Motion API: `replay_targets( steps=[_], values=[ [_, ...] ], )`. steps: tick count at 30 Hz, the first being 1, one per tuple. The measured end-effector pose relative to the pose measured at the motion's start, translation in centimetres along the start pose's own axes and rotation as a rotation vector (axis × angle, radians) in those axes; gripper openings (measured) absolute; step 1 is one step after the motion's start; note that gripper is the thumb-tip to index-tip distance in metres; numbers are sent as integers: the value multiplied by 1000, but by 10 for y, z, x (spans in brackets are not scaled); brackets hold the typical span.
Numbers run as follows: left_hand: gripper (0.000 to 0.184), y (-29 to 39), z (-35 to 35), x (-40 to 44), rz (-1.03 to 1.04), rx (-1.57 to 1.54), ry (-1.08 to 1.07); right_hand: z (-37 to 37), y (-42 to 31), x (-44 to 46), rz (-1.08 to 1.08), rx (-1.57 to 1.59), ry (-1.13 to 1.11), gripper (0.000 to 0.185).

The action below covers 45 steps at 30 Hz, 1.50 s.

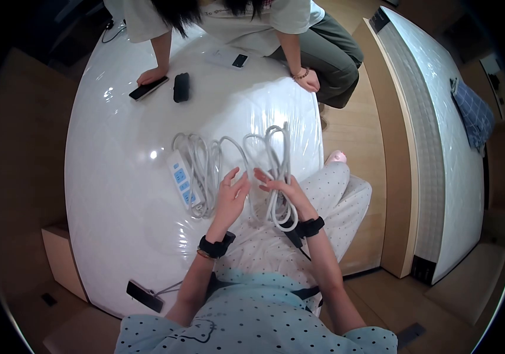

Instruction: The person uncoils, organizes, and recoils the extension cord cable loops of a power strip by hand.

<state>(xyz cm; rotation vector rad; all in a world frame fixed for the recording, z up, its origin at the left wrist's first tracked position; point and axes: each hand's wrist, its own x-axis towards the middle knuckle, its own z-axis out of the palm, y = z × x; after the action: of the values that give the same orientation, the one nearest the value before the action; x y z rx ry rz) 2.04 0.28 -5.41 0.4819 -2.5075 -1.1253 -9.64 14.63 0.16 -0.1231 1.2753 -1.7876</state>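
Observation:
Loops of a pale grey power cord (288, 153) hang over my right hand (288, 189), whose fingers and thumb close round the bundle above my lap. My left hand (233, 196) is raised beside it with fingers apart. A single stretch of cord runs past its fingertips, and I see nothing gripped there. To the left, a white power strip (182, 179) with blue sockets lies on the plastic-wrapped mattress (128, 224). More cord is heaped in loose coils (203, 171) against the strip and joins across to the bundle.
Across from me, another person's hand (152, 75) rests by a black phone (148, 88). Nearby lie a dark case (181, 87) and a small dark device (240, 61). A phone (144, 296) with a cable is by my left elbow. Another mattress (441, 147) stands right.

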Motion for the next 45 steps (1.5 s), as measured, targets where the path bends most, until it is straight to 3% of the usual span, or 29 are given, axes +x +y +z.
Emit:
replay_targets(
  steps=[1, 3, 5, 8, 11, 14, 17, 21, 24, 27, 30, 33, 36, 39, 42, 45],
  values=[
    [42, 4, 2, -1, 46, 65, 13, 2, 1, -1, 57, -13, -44, 34],
    [35, 17, 1, -1, -180, -225, -12, 13, -1, -3, 167, -39, -128, 33],
    [29, 49, -19, 8, -729, -931, -79, 23, -5, -4, 156, -9, -157, 32],
    [26, 27, -20, -7, -484, -505, 87, 24, 1, 0, 46, -68, -98, 26],
    [28, -20, -7, -22, -565, -569, -259, 23, -2, 1, -88, -106, -37, 17],
    [32, -36, 1, -40, -500, -393, -32, 20, -6, -3, -213, -71, -4, 8],
    [34, -21, -13, -44, -611, -419, 100, 19, -13, -7, -336, -108, 12, 7],
    [40, -11, -46, -37, -324, 89, 292, 18, -21, -13, -424, -155, 15, 9],
    [47, -4, -65, -39, -294, 582, 232, 15, -26, -13, -504, -28, 13, 12],
    [50, 0, -75, -36, -195, 690, 191, 12, -38, -18, -498, 6, -20, 14],
    [47, -15, -66, -28, -220, 288, 213, 6, -46, -21, -488, -30, -73, 17],
    [41, 7, -48, -10, -70, 261, 156, 3, -50, -26, -455, -47, -129, 19],
    [38, 35, -14, 12, -49, 7, 32, -1, -49, -27, -434, -52, -205, 25],
    [36, 40, 21, 23, -147, 53, 79, 4, -54, -33, -398, -40, -227, 37],
    [32, 31, 22, 28, -392, -184, -141, -5, -54, -34, -440, -16, -227, 22],
    [20, 25, 8, 25, -651, -811, -168, -9, -55, -32, -446, -185, -28, 16]
  ],
)
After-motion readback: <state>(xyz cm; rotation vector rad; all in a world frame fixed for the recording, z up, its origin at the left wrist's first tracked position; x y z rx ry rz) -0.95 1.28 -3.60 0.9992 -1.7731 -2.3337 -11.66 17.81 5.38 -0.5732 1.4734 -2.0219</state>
